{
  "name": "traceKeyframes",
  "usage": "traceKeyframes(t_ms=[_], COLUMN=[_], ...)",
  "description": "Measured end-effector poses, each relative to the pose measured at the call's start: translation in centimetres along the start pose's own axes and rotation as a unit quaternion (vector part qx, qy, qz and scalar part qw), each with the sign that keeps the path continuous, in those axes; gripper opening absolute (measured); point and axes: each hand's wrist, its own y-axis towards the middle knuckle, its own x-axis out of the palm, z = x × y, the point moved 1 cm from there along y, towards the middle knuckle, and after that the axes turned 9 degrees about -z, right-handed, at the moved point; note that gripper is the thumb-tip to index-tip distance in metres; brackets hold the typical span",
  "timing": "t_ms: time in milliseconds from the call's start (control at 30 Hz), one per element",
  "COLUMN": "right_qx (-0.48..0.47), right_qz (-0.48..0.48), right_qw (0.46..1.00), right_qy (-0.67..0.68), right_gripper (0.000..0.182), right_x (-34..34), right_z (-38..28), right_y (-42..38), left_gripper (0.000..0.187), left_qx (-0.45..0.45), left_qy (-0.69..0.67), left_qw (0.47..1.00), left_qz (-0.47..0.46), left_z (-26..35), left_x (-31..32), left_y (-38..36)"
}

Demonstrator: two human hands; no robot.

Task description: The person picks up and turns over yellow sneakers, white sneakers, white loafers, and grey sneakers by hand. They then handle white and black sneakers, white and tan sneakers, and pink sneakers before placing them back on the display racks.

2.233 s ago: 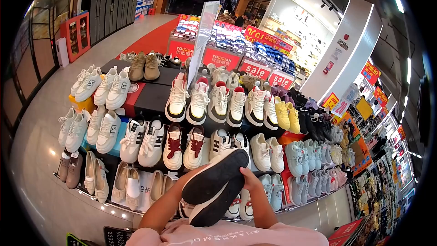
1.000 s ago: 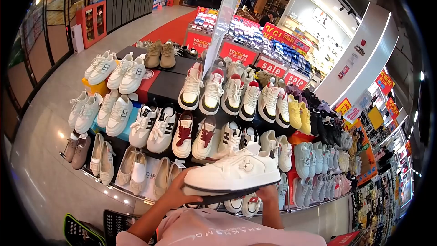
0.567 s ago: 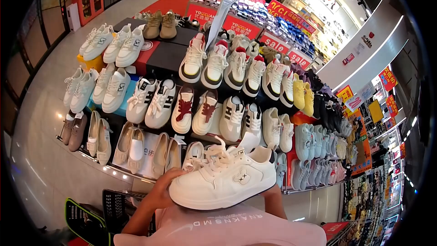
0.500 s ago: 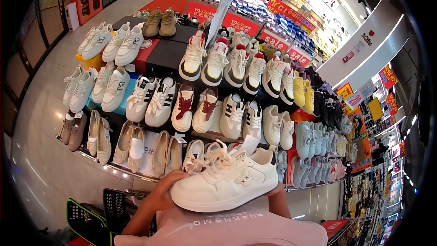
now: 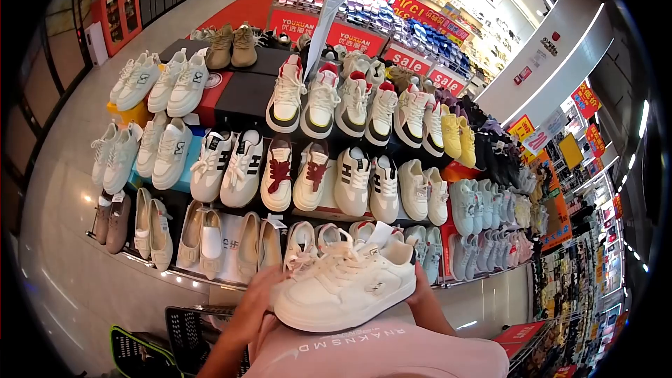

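A white lace-up sneaker point(image 5: 350, 290) with a small dark emblem on its side is held in front of my chest, toe to the left and sole downward. My left hand point(image 5: 260, 292) grips it around the toe; most of its fingers are behind the shoe. At the heel, my right hand point(image 5: 422, 285) holds the other end, its fingers partly hidden. A white tag point(image 5: 379, 234) sticks up by the sneaker's collar. Just beyond, the lower display row holds beige flats point(image 5: 248, 241) and more sneakers.
Tiered racks carry several pairs of shoes, including white sneakers with burgundy laces point(image 5: 278, 175) and yellow shoes point(image 5: 458, 134). Black shopping baskets point(image 5: 185, 332) stand at lower left. A slanted metal post point(image 5: 327, 17) rises behind the display. Red sale signs point(image 5: 409, 61) hang farther back.
The sneaker has turned slightly and sits a little lower and farther right in view. Both hands stay on it. The left hand now shows more beside the toe.
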Motion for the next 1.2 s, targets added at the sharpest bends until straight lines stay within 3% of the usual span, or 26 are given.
traceKeyframes(t_ms=[33, 67, 133, 167, 267, 300, 333, 400, 433, 467, 567, 667, 700, 833, 967, 1100, 1167, 1200], right_qx=[0.012, 0.024, 0.026, 0.026, -0.078, -0.101, -0.123, -0.127, -0.152, -0.156, -0.143, -0.077, -0.059, 0.013, -0.015, -0.116, -0.114, -0.151], right_qz=[0.021, 0.042, 0.077, 0.096, -0.096, -0.171, -0.246, -0.251, -0.246, -0.214, -0.169, -0.152, -0.065, -0.049, -0.084, -0.156, 0.013, -0.023], right_qw=[0.998, 0.994, 0.994, 0.982, 0.912, 0.872, 0.822, 0.840, 0.857, 0.873, 0.890, 0.895, 0.912, 0.944, 0.938, 0.929, 0.963, 0.948], right_qy=[0.049, 0.098, -0.076, -0.161, -0.392, -0.447, -0.498, -0.465, -0.426, -0.410, -0.397, -0.413, -0.402, -0.325, -0.336, -0.315, -0.244, -0.278], right_gripper=[0.070, 0.071, 0.075, 0.077, 0.083, 0.083, 0.083, 0.092, 0.106, 0.131, 0.150, 0.130, 0.123, 0.127, 0.132, 0.128, 0.124, 0.121], right_x=[-0.1, -0.3, -1.7, -2.5, 3.3, 3.6, 3.8, 5.0, 5.3, 6.1, 7.8, 5.5, 5.3, 3.8, 4.5, 8.9, 8.5, 8.3], right_z=[0.2, 0.5, 1.1, 1.5, 0.0, -0.8, -1.1, -0.8, -0.3, 0.2, 0.7, 1.7, 2.6, 3.7, 3.2, 2.2, 2.3, 2.6], right_y=[0.4, 0.9, 2.9, 4.0, 7.0, 8.1, 8.9, 10.1, 10.4, 10.4, 10.4, 10.0, 8.6, 8.0, 8.3, 10.1, 11.7, 11.8], left_gripper=[0.060, 0.059, 0.057, 0.058, 0.059, 0.066, 0.067, 0.069, 0.076, 0.078, 0.088, 0.089, 0.090, 0.095, 0.096, 0.104, 0.108, 0.110], left_qx=[-0.013, 0.000, 0.023, 0.015, 0.014, 0.021, 0.029, 0.048, 0.063, 0.072, 0.095, 0.123, 0.129, 0.112, 0.140, 0.158, 0.152, 0.150], left_qy=[-0.096, -0.093, -0.086, -0.151, -0.310, -0.323, -0.345, -0.385, -0.413, -0.428, -0.460, -0.454, -0.458, -0.346, -0.356, -0.324, -0.311, -0.308], left_qw=[0.990, 0.985, 0.967, 0.955, 0.915, 0.927, 0.921, 0.908, 0.899, 0.892, 0.873, 0.874, 0.873, 0.923, 0.915, 0.919, 0.923, 0.923], left_qz=[0.100, 0.146, 0.237, 0.254, 0.258, 0.191, 0.180, 0.158, 0.130, 0.129, 0.129, 0.123, 0.106, 0.128, 0.130, 0.156, 0.171, 0.177], left_z=[-1.6, -2.1, -2.2, -1.8, -2.3, -2.6, -3.0, -2.3, -2.5, -2.9, -3.0, -4.0, -3.1, -3.4, -3.3, -1.7, -1.6, -2.0], left_x=[0.7, 0.7, 0.4, 0.3, -0.8, -1.7, -1.6, -0.9, -0.9, -1.0, -0.9, -1.4, -1.2, -2.4, -2.3, -1.9, -1.9, -2.4], left_y=[0.2, 0.8, 1.8, 2.3, 3.6, 4.3, 3.9, 3.1, 2.7, 2.4, 1.7, 1.1, 1.1, 0.7, 0.7, 1.1, 0.9, 0.9])
